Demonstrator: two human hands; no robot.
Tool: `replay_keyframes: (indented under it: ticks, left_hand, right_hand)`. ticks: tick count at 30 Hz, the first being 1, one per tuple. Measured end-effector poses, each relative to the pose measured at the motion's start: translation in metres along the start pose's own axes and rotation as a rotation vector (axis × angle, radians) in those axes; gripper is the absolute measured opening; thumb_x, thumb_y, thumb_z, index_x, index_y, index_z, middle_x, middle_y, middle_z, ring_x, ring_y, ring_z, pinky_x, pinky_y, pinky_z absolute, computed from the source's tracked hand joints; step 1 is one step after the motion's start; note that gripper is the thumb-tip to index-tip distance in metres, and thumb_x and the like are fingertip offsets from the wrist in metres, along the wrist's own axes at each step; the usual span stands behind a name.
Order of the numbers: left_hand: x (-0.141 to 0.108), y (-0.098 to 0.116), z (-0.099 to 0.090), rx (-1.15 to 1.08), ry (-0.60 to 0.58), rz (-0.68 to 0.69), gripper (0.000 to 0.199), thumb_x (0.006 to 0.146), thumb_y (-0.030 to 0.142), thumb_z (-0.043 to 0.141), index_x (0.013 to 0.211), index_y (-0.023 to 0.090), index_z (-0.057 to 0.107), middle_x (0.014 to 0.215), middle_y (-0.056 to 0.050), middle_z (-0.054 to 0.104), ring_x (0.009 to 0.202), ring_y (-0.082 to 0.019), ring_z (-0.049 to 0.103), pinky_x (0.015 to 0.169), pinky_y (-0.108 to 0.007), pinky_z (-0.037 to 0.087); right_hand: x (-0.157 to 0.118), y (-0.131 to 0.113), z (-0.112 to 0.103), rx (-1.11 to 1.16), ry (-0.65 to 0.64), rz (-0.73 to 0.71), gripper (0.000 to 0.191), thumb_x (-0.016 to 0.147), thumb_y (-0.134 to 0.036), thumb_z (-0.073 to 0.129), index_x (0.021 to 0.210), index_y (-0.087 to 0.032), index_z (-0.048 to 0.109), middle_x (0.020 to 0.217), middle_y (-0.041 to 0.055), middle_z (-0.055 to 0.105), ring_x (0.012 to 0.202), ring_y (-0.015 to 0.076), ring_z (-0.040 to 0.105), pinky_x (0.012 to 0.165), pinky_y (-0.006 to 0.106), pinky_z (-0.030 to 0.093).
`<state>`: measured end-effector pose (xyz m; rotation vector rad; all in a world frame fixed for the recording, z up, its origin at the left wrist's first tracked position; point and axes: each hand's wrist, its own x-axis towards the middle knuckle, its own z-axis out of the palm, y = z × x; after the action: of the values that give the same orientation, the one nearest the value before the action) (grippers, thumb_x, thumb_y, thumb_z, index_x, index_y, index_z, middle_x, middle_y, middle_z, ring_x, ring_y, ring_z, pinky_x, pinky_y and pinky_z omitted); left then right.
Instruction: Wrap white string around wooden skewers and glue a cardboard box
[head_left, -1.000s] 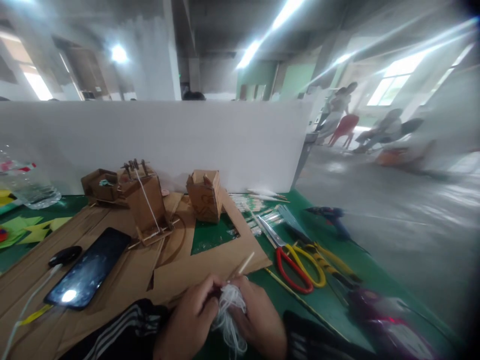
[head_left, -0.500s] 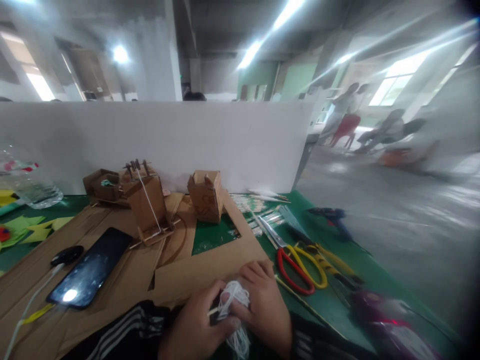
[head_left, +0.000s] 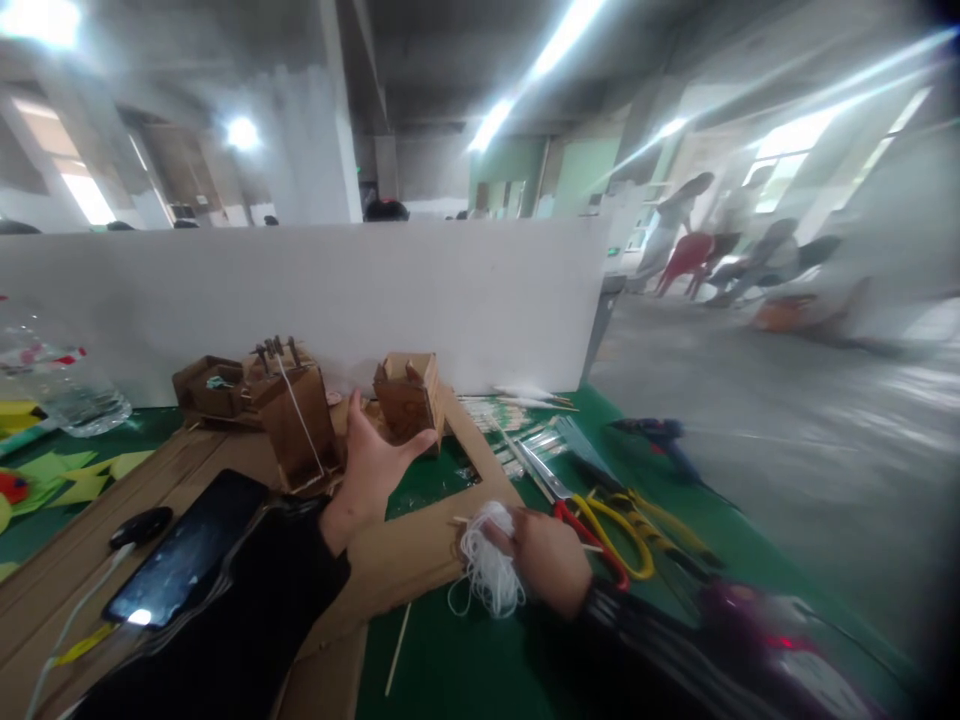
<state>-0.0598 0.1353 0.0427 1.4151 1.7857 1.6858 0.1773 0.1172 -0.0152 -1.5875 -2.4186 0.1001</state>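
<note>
My left hand [head_left: 375,455] reaches forward with thumb and fingers spread, holding nothing. It is between the taller cardboard model [head_left: 296,425], which has sticks on top and a white string down its face, and a small open cardboard box [head_left: 409,395]. Whether it touches either one is not clear. Closed around a bundle of white string [head_left: 491,570], my right hand [head_left: 555,562] is low over the green table. Thin stick ends poke out on both sides of that hand. A loose thin stick [head_left: 397,650] lies nearer to me.
Flat cardboard [head_left: 420,540] lies under the models. Left are a phone [head_left: 187,545], a black puck with a cable [head_left: 141,527] and a plastic bottle [head_left: 82,390]. Right are scissors [head_left: 600,530], a glue gun [head_left: 660,435] and a purple device [head_left: 757,630]. A white partition [head_left: 480,300] stands behind.
My left hand has left the string and moved forward and left, opening toward the cardboard pieces. My right hand keeps the string bundle and has shifted slightly right.
</note>
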Motion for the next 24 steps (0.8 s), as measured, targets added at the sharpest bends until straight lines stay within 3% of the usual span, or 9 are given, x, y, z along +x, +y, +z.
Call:
replay_keyframes:
  ticks: [6, 9, 13, 17, 22, 24]
  left_hand:
    - [0.019, 0.001, 0.044, 0.051, 0.120, 0.013, 0.124, 0.054, 0.051, 0.083, 0.145, 0.010, 0.009, 0.154, -0.025, 0.015, 0.144, -0.034, 0.012, 0.117, -0.043, 0.015]
    - [0.021, -0.002, 0.048, 0.007, 0.133, 0.004, 0.108, 0.061, 0.050, 0.079, 0.141, 0.012, 0.018, 0.147, -0.025, 0.031, 0.139, -0.035, 0.028, 0.114, -0.045, 0.023]
    - [0.024, -0.004, 0.030, -0.066, 0.113, 0.016, 0.080, 0.073, 0.049, 0.070, 0.133, 0.016, 0.030, 0.129, -0.021, 0.053, 0.122, -0.035, 0.051, 0.105, -0.050, 0.036]
    - [0.026, -0.004, 0.005, -0.195, 0.025, 0.099, 0.061, 0.078, 0.042, 0.066, 0.127, 0.020, 0.038, 0.121, -0.014, 0.060, 0.113, -0.027, 0.059, 0.100, -0.043, 0.044]
    - [0.011, 0.001, -0.013, -0.336, -0.080, 0.172, 0.073, 0.077, 0.034, 0.069, 0.134, 0.022, 0.025, 0.120, -0.012, 0.058, 0.109, -0.023, 0.062, 0.095, -0.039, 0.049]
    - [0.002, 0.008, -0.021, -0.368, -0.222, 0.213, 0.080, 0.078, 0.031, 0.067, 0.141, 0.026, 0.017, 0.122, -0.011, 0.058, 0.109, -0.023, 0.061, 0.096, -0.040, 0.048]
  right_hand:
    - [-0.002, -0.001, -0.001, -0.001, -0.016, 0.009, 0.045, 0.096, -0.048, 0.037, 0.077, -0.017, 0.063, 0.077, 0.0099, 0.070, 0.061, 0.0188, 0.065, 0.052, 0.026, 0.035]
    - [-0.002, -0.001, -0.001, 0.014, -0.027, 0.032, 0.047, 0.096, -0.050, 0.034, 0.079, -0.017, 0.064, 0.078, 0.0095, 0.070, 0.061, 0.0178, 0.065, 0.052, 0.025, 0.035]
    - [-0.001, -0.001, -0.002, 0.078, -0.078, 0.069, 0.047, 0.097, -0.049, 0.033, 0.082, -0.017, 0.064, 0.082, 0.0090, 0.070, 0.060, 0.0154, 0.064, 0.051, 0.023, 0.035]
    - [0.000, -0.002, -0.005, 0.065, -0.076, 0.067, 0.047, 0.096, -0.049, 0.033, 0.081, -0.018, 0.064, 0.084, 0.0092, 0.070, 0.064, 0.0177, 0.065, 0.054, 0.025, 0.036]
    - [-0.002, -0.002, -0.005, 0.063, -0.075, 0.075, 0.048, 0.097, -0.050, 0.032, 0.079, -0.017, 0.064, 0.078, 0.0091, 0.069, 0.062, 0.0181, 0.065, 0.053, 0.026, 0.035]
    - [-0.002, -0.001, -0.004, 0.066, -0.063, 0.065, 0.049, 0.097, -0.050, 0.032, 0.078, -0.017, 0.063, 0.075, 0.0085, 0.069, 0.060, 0.0172, 0.064, 0.053, 0.026, 0.033]
